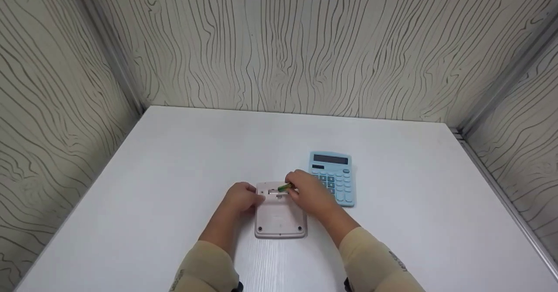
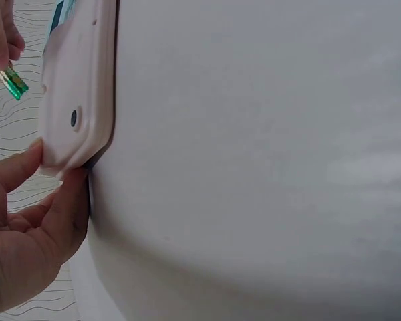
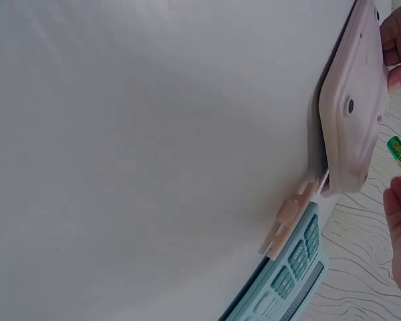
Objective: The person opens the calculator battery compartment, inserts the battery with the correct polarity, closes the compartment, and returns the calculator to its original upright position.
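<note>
A pale pink calculator [image 1: 280, 215] lies face down, its battery compartment [image 1: 274, 191] uncovered near the far end. My left hand [image 1: 240, 198] grips its left edge, thumb on the back and fingers at the side; the left wrist view shows the thumb [image 2: 32, 157] pressed near a corner. Between the thumb and fingers of my right hand [image 1: 311, 194] is a green and gold battery [image 1: 285, 187], held tilted over the compartment. In the right wrist view, the battery's green end [image 3: 395, 145] sticks out from the fingertips.
Right of the pink calculator, a light blue calculator [image 1: 344, 183] lies face up, partly hidden by my right hand. A small pink battery cover [image 3: 289, 219] sits between the two calculators in the right wrist view. Patterned panels [image 1: 279, 43] stand around the white table [image 1: 196, 144].
</note>
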{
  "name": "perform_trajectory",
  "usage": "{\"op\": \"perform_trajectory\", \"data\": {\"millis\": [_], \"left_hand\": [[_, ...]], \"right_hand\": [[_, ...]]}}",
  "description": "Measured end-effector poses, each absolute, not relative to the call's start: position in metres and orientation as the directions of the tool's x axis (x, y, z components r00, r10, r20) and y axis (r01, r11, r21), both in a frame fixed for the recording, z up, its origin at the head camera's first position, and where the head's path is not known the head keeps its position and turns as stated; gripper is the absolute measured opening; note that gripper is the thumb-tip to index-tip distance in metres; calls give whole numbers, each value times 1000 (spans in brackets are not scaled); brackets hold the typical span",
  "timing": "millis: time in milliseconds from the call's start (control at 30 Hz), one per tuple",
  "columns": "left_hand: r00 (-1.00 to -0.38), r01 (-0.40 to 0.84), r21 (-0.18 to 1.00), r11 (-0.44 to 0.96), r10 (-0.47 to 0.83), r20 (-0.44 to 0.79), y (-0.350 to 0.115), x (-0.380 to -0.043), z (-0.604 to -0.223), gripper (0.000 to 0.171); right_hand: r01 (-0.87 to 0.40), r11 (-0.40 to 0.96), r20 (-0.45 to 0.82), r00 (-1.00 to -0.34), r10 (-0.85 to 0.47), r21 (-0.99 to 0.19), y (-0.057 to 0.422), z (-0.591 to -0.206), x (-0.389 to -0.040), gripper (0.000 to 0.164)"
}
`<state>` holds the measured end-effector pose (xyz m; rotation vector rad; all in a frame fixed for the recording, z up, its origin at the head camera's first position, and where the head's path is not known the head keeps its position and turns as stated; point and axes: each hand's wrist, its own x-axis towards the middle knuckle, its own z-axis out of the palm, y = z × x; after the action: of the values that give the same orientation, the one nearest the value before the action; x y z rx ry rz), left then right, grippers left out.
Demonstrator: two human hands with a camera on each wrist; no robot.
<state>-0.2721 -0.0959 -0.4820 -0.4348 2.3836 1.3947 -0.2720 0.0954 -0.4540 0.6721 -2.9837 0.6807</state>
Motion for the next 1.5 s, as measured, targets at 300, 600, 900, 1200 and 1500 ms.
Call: {"op": "perform_trajectory", "data": {"millis": [300,600,900,1200,1500], "left_hand": [[-903,-408,780,475,-87,-420,-96,-273,-484,38],[-910,-396,789,469,-84,-407,-96,-272,-484,38],[-910,-394,810,433,-63,-409,-97,-271,-483,38],[-909,-399,814,423,-64,-412,-98,-272,-483,38],[-912,-396,813,427,-76,-404,-97,-270,-483,38]], "right_hand": [[-380,849,44,-919,-393,-366,86,-458,-274,5],[-343,824,63,-933,-354,-451,83,-463,-276,18],[-393,821,122,-918,-378,-413,75,-462,-274,5],[-480,828,131,-877,-462,-292,70,-462,-275,3],[-610,769,116,-792,-599,-193,71,-474,-272,23]]}}
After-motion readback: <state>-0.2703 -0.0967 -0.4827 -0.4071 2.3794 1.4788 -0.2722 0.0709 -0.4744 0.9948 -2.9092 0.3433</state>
